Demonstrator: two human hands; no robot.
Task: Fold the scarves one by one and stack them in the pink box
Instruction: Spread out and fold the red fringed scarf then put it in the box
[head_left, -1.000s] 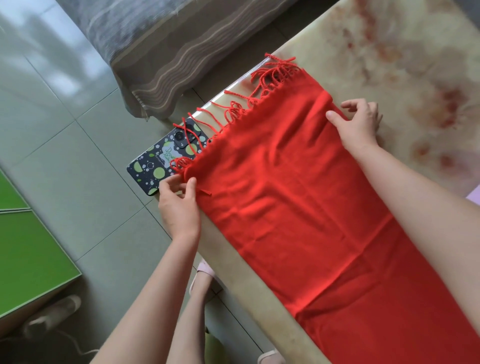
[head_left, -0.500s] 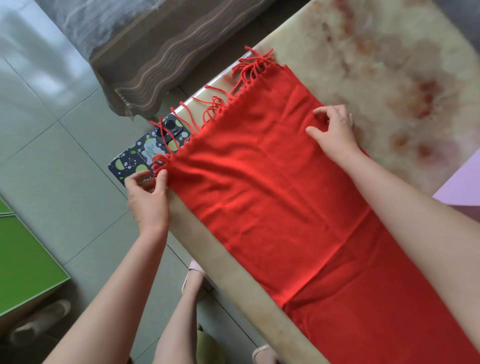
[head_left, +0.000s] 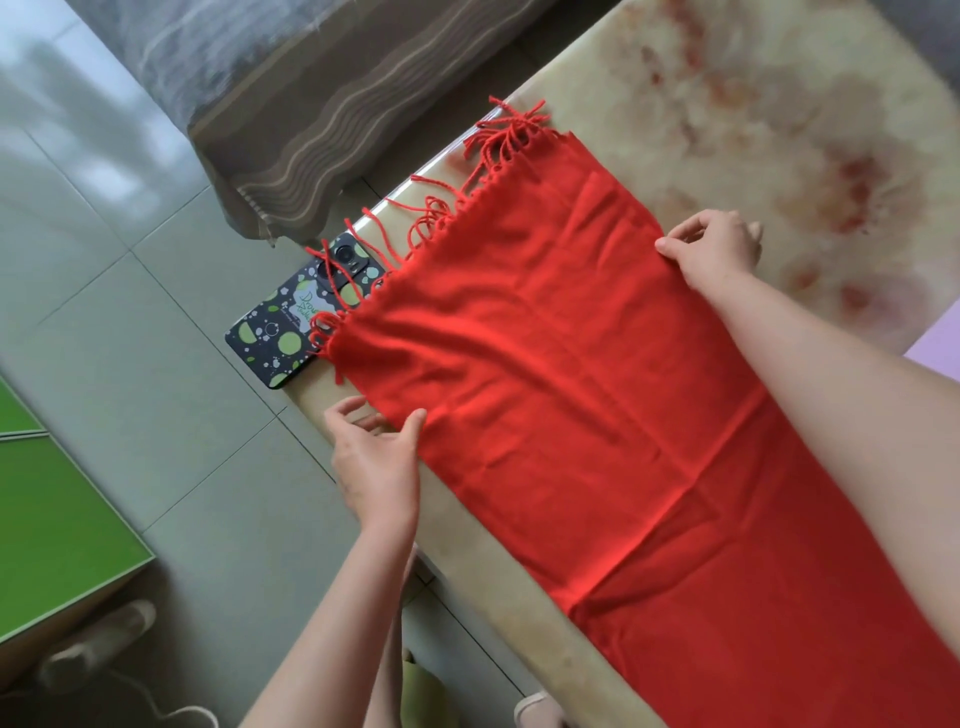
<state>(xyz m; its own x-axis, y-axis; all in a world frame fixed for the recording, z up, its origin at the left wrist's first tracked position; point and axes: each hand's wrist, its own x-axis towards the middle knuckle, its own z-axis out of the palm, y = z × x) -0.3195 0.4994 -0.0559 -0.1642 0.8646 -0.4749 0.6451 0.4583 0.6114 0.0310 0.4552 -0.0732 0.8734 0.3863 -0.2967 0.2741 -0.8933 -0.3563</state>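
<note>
A red scarf with a tasselled fringe lies spread flat along the marbled table, its fringe end pointing to the table's far left corner. My left hand pinches the scarf's near edge at the table's rim, thumb on top of the cloth. My right hand grips the far edge with curled fingers. A sliver of the pink box shows at the right edge, mostly out of view.
A dark phone with green dots lies on the table corner, partly under the fringe. A striped grey cover hangs at the top left. Green panels stand on the tiled floor at left, with a slipper near them.
My left hand slid along the near edge away from the fringe corner, toward me. My right hand stayed gripping the far edge. The scarf lies flatter.
</note>
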